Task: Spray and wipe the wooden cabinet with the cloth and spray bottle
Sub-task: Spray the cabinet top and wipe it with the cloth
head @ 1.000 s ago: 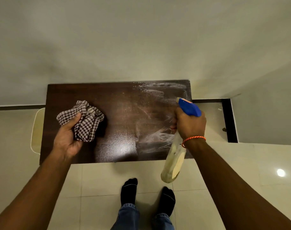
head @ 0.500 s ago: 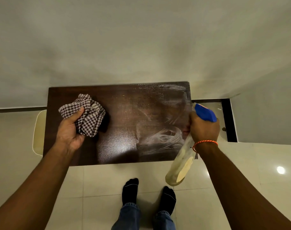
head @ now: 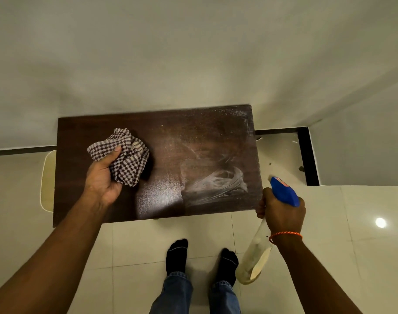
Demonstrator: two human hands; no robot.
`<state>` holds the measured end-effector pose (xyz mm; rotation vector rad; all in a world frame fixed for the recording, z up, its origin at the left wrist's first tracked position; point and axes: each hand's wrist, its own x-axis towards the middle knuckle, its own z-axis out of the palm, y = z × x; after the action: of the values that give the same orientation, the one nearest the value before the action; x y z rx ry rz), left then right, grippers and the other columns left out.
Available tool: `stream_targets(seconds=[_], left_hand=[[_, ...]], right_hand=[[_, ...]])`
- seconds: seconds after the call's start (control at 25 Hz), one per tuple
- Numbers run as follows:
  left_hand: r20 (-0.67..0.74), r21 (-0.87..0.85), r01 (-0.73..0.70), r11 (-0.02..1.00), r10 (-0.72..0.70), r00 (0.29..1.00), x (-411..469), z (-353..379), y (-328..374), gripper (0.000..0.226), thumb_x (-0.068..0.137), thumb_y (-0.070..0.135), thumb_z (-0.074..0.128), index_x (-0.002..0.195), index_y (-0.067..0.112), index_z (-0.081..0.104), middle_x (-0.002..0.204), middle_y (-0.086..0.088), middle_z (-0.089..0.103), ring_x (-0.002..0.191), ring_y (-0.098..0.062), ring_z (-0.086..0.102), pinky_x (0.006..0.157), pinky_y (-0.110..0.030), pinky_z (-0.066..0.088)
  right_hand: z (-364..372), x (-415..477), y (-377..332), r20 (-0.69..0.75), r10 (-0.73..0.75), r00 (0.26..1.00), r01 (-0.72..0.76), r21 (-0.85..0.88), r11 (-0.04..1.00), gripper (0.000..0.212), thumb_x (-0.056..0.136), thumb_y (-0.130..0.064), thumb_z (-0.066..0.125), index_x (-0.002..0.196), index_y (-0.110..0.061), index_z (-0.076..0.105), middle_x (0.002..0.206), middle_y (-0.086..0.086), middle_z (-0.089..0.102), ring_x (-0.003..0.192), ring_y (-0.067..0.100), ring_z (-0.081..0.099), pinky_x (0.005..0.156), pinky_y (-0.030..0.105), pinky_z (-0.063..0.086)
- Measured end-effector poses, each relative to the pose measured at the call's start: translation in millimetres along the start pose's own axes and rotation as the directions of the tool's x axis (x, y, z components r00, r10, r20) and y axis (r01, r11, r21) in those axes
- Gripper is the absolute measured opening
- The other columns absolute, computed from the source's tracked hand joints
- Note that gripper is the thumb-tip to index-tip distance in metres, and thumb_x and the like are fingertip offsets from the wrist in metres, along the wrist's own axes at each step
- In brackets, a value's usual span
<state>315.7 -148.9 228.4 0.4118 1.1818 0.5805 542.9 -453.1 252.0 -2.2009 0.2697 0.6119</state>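
cabinet: dark wooden cabinet (head: 80,132) seen from above, back edge against the pale wall (head: 193,53)
cabinet surface: right half has white smeared streaks (head: 218,184) and fine droplets, a speckled wet patch near the front middle, left part plain dark
cloth: brown-and-white checked cloth (head: 127,155), bunched up, over the left-middle of the cabinet top; cannot tell if it touches the wood
left hand: left hand (head: 102,177) grips the cloth, thumb on top of the bundle, fingers curled under it
spray bottle: spray bottle (head: 284,192) off the cabinet's front right corner, over the floor, blue head up and nozzle pointing away from the person, pale translucent body hanging down toward the feet
right hand: right hand (head: 282,214) wrapped round the bottle neck, fingers curled at the trigger side; orange wristband (head: 286,234) on the wrist
floor: glossy light tiles (head: 148,241), bright light reflection (head: 380,222) at right
person: black socks (head: 177,254) and jeans cuffs below, in front of the cabinet
other: cream object (head: 47,180) at the cabinet's left side, partly hidden
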Motion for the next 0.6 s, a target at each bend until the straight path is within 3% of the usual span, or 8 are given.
stream_targets(seconds=[0.12, 0.36, 0.6], left_hand=[[0.013, 0.007, -0.004, 1.000, 0.004, 1.000, -1.9, -0.9, -6.1, 0.051, 0.096, 0.013, 0.064, 0.145, 0.004, 0.052, 0.140, -0.017, 0.062, 0.127, -0.031, 0.063, 0.104, -0.047, 0.053], [0.001, 0.040, -0.007, 0.999, 0.007, 1.000, -9.7, -6.0, -19.0, 0.050, 0.095, 0.013, 0.066, 0.144, 0.004, 0.054, 0.138, -0.016, 0.064, 0.125, -0.031, 0.064, 0.101, -0.047, 0.055], [-0.026, 0.057, -0.008, 0.998, 0.010, 1.000, -21.9, -7.5, -31.4, 0.047, 0.097, 0.009, 0.062, 0.143, 0.005, 0.055, 0.135, -0.014, 0.066, 0.121, -0.030, 0.066, 0.098, -0.045, 0.056]], right_hand=[[-11.1, -13.1, 18.1, 0.017, 0.050, 0.999, -0.051, 0.046, 0.998, 0.018, 0.088, -0.017, 0.069, 0.093, 0.001, 0.067, 0.070, 0.016, 0.069, 0.049, 0.023, 0.066, 0.046, 0.022, 0.053], [-26.7, -36.0, 47.9, 0.032, 0.092, 0.995, -0.094, 0.069, 0.993, 0.014, 0.088, -0.011, 0.067, 0.094, 0.001, 0.068, 0.071, 0.016, 0.069, 0.051, 0.026, 0.065, 0.049, 0.027, 0.054], [-21.3, -65.4, 61.6, 0.167, 0.026, 0.986, -0.035, 0.053, 0.998, 0.004, 0.087, -0.007, 0.069, 0.084, -0.008, 0.068, 0.068, 0.019, 0.069, 0.049, 0.026, 0.064, 0.046, 0.025, 0.056]])
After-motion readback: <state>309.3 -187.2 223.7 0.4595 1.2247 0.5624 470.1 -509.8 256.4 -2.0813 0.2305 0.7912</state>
